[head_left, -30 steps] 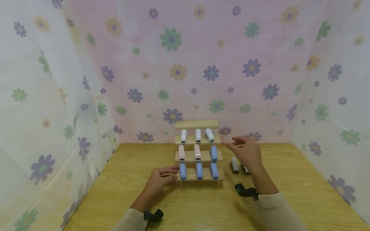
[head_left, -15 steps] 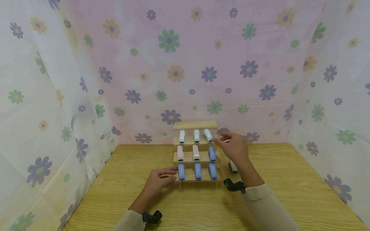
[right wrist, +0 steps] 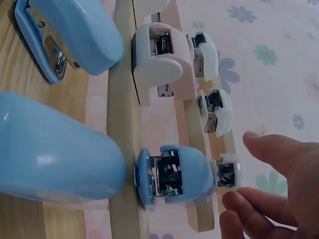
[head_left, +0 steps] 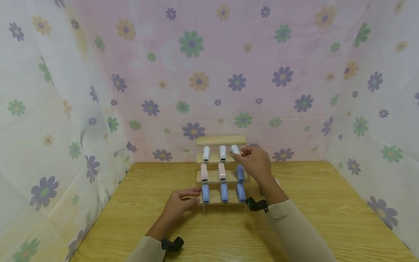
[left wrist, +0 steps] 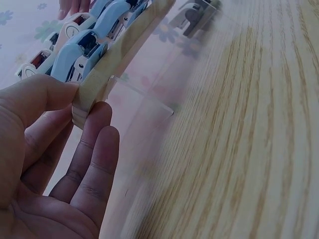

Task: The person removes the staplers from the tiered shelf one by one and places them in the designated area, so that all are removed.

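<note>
A tiered display stand with wooden shelves [head_left: 212,177] holds rows of small staplers. My left hand [head_left: 178,204] pinches the left end of the lowest shelf [left wrist: 94,89], thumb on top and fingers beneath. My right hand [head_left: 256,163] is at the right end of the upper row, around a tilted white stapler [head_left: 234,149]. In the right wrist view its fingertips [right wrist: 233,199] are beside that white stapler [right wrist: 229,172], while the thumb stands apart from it. Two more white staplers [head_left: 206,153] share that row. Below are pink staplers [head_left: 222,171] and blue staplers [head_left: 224,193].
Partly hidden behind my right forearm, a pale stapler [head_left: 277,181] lies on the wooden table [head_left: 157,178]. A flowered cloth [head_left: 216,72] hangs behind and at both sides. The topmost shelf board [head_left: 220,140] bears no stapler.
My right hand has moved left to the white stapler at the upper right, its forearm now covering most of the staplers on the table. The left hand stays at the shelf end.
</note>
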Action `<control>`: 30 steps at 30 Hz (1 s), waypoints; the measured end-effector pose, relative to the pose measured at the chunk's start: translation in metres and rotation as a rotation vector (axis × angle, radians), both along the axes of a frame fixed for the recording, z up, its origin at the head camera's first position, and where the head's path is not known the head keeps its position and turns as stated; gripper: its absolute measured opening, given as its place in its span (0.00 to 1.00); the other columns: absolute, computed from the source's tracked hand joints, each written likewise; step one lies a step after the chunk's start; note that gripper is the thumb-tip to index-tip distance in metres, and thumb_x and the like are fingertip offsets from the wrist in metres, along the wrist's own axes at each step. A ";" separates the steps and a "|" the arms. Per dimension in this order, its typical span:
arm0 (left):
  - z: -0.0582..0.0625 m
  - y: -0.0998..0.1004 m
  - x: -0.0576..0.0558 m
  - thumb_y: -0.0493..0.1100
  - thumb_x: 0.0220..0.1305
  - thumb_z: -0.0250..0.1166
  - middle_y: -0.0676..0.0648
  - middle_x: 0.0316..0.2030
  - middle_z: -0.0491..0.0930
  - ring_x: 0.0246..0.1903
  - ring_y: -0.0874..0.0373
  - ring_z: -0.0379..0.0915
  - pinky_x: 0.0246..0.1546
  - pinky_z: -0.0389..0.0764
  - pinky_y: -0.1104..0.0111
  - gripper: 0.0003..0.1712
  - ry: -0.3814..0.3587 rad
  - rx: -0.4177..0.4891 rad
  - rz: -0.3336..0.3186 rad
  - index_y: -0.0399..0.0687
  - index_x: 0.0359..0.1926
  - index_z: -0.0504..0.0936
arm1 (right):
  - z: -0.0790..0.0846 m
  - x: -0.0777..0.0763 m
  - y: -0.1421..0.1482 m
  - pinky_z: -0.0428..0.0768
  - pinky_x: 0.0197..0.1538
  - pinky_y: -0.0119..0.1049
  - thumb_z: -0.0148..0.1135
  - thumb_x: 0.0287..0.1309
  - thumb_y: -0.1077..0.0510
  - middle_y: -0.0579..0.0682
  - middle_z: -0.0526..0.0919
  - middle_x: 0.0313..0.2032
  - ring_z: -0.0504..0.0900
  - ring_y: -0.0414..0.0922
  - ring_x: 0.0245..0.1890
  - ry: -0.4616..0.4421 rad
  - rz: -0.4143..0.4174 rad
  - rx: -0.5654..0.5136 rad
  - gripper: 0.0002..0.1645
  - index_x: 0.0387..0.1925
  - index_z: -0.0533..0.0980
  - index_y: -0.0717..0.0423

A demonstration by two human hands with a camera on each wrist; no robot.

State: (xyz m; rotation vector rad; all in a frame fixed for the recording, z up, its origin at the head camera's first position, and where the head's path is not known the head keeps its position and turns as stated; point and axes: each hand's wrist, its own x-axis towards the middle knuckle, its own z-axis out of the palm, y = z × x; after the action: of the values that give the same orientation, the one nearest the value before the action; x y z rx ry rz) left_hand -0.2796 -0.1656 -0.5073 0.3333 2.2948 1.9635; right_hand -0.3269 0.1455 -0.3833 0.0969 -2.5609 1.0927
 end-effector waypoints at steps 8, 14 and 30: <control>0.000 0.000 0.001 0.40 0.63 0.75 0.47 0.63 0.82 0.62 0.47 0.80 0.47 0.90 0.67 0.14 0.008 0.005 -0.005 0.41 0.49 0.90 | -0.002 -0.003 -0.007 0.87 0.35 0.41 0.72 0.63 0.43 0.55 0.90 0.44 0.87 0.50 0.37 -0.001 0.001 0.005 0.24 0.51 0.87 0.57; 0.000 0.001 0.001 0.39 0.63 0.75 0.47 0.64 0.82 0.59 0.48 0.81 0.47 0.90 0.65 0.15 -0.001 0.016 -0.006 0.40 0.50 0.90 | 0.000 -0.004 -0.008 0.87 0.34 0.41 0.72 0.62 0.46 0.55 0.91 0.41 0.87 0.50 0.36 0.010 -0.006 -0.009 0.19 0.45 0.88 0.57; -0.001 0.000 -0.001 0.39 0.62 0.75 0.48 0.63 0.82 0.60 0.48 0.81 0.47 0.90 0.65 0.14 0.011 0.014 -0.006 0.42 0.49 0.90 | -0.009 0.000 0.000 0.87 0.35 0.43 0.71 0.61 0.46 0.54 0.90 0.37 0.86 0.50 0.35 0.076 -0.032 -0.012 0.19 0.42 0.87 0.58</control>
State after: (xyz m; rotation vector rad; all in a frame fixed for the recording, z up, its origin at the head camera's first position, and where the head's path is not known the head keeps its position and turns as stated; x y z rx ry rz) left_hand -0.2806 -0.1657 -0.5082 0.3523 2.2844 1.9811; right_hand -0.3266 0.1453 -0.3921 0.0922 -2.4800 1.0711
